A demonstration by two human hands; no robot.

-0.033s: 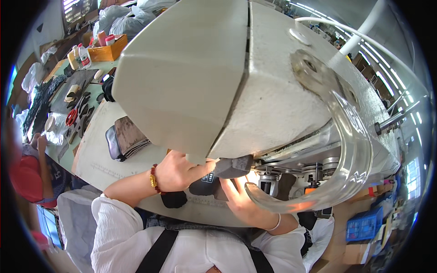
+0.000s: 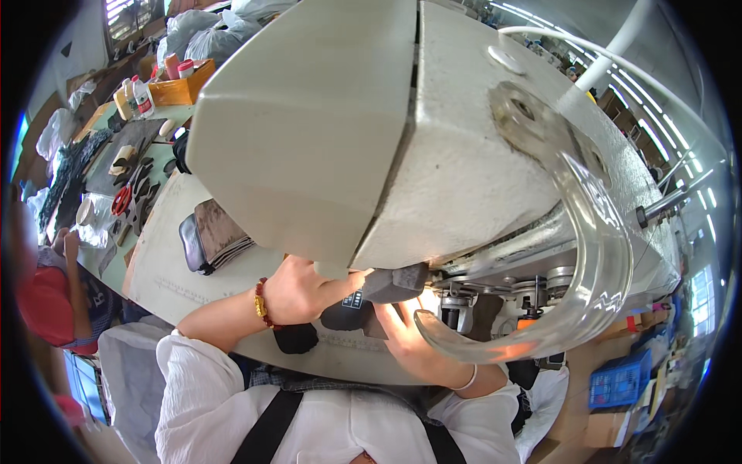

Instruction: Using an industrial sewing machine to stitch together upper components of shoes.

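Note:
Under the head of a large white sewing machine, both hands are at a dark grey and black soft workpiece with a small printed label. Its exact kind I cannot make out. My left hand, a red beaded bracelet at its wrist, is closed on the workpiece's left side; the machine housing covers part of the fingers. Coming in from the right, my right hand has its fingers bent against the lower right edge, beside the lit needle area. The contact between fingertips and workpiece is partly hidden.
A curved clear guard arches over my right hand. Folded brown and black pieces lie on the pale machine table. Red-handled scissors and scraps lie on the left table. A person in a red cap sits there. A blue crate stands right.

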